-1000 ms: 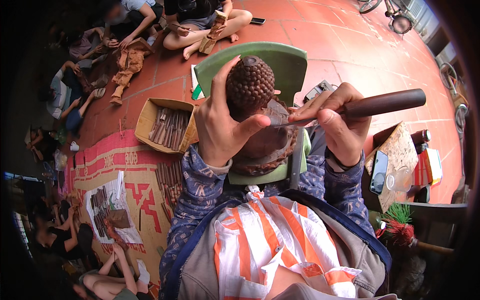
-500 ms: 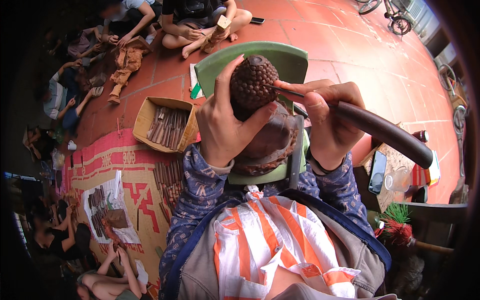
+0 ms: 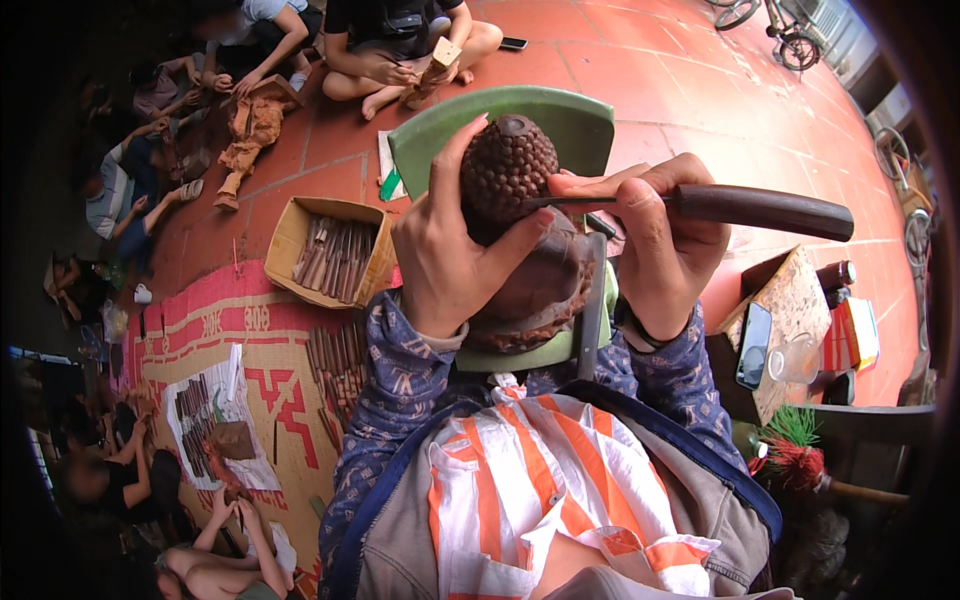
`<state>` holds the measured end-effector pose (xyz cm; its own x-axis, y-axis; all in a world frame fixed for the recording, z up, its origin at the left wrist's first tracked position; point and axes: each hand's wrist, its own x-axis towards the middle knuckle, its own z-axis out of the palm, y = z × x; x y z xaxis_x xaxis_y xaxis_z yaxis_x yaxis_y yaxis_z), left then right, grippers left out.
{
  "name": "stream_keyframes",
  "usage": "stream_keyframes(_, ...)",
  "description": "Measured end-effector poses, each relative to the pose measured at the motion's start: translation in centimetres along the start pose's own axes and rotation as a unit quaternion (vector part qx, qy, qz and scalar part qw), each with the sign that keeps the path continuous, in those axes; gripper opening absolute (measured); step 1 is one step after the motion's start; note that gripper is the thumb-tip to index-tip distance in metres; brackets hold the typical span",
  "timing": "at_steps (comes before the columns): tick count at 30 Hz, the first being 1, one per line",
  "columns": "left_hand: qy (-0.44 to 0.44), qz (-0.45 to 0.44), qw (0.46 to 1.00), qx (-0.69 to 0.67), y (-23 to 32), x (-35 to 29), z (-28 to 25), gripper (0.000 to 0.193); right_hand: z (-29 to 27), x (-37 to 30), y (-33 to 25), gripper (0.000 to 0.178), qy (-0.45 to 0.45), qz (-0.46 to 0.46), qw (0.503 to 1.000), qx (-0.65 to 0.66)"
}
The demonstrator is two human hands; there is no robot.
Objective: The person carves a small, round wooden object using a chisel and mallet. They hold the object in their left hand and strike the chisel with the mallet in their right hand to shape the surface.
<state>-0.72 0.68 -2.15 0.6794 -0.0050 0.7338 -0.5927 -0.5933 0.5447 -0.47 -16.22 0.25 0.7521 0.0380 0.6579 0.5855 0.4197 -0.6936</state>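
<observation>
A dark brown wood carving (image 3: 530, 285) rests on a green plastic chair (image 3: 572, 115) in front of me. Its knobbed top (image 3: 508, 165) is covered in small round bumps. My left hand (image 3: 445, 240) wraps round the carving from the left, thumb across its front and fingers along the far side. In my right hand (image 3: 665, 225) is a carving chisel (image 3: 765, 208) with a dark, thick handle, pointing right. Its thin blade runs left between my fingers to the lower edge of the bumps, near my left thumb. The very tip is hard to make out.
At the left stands a cardboard box (image 3: 285, 235) of chisels, beside more tools on a patterned mat (image 3: 285, 350). A small table (image 3: 800, 310) at the right bears a phone (image 3: 753, 345) and a clear cup (image 3: 795, 362). Several people sit along the left and far side.
The chisel's handle has swung up to lie nearly level, and its blade has moved lower on the bumps. My right hand has turned with it; the left hand stays on the carving.
</observation>
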Motion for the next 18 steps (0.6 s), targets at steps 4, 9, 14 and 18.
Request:
stream_keyframes(4, -0.008, -0.017, 1.0, -0.002, 0.3, -0.1, -0.3, 0.078, 1.1, 2.1, -1.9, 0.01, -0.032, -0.003, 0.995, -0.098)
stream_keyframes(9, 0.0, -0.006, 1.0, -0.017, 0.2, 0.0, -0.1, 0.077, 1.6, 3.4, -2.3, 0.011, -0.031, 0.017, 0.991, -0.129)
stream_keyframes(14, 0.003, 0.005, 1.0, -0.01, 0.2, 0.1, 0.0, 0.078, 1.7, 3.3, -2.0, 0.011, -0.034, -0.018, 0.986, -0.162)
stream_keyframes(18, -0.002, -0.002, 1.0, -0.023, 0.2, 0.0, 0.0, 0.077, 1.9, 3.1, -2.1, 0.01, -0.03, -0.019, 0.986, -0.166)
